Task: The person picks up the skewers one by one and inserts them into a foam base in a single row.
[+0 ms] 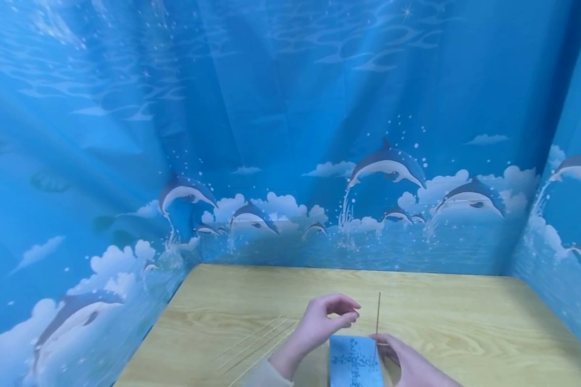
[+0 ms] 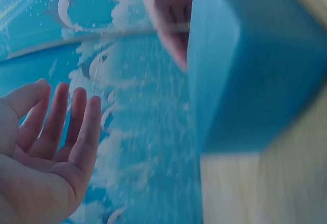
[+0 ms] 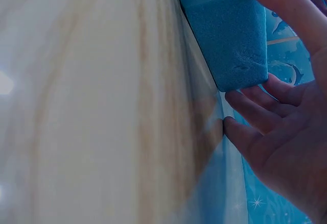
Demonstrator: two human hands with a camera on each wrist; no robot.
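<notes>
Lower centre of the frame, right hand (image 1: 406,360) steadied a blue foam block (image 1: 355,361) with an upright stick (image 1: 377,317), left hand (image 1: 321,322) hovered loosely curled, holding nothing, thin sticks (image 1: 256,344) lay on the table (image 1: 465,312)

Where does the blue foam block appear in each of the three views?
Head: foam block at bottom centre, between the two hands.
Left wrist: it fills the upper right.
Right wrist: at top, right of centre, above the right hand fingers.
Shared landmark: the wooden table.
</notes>
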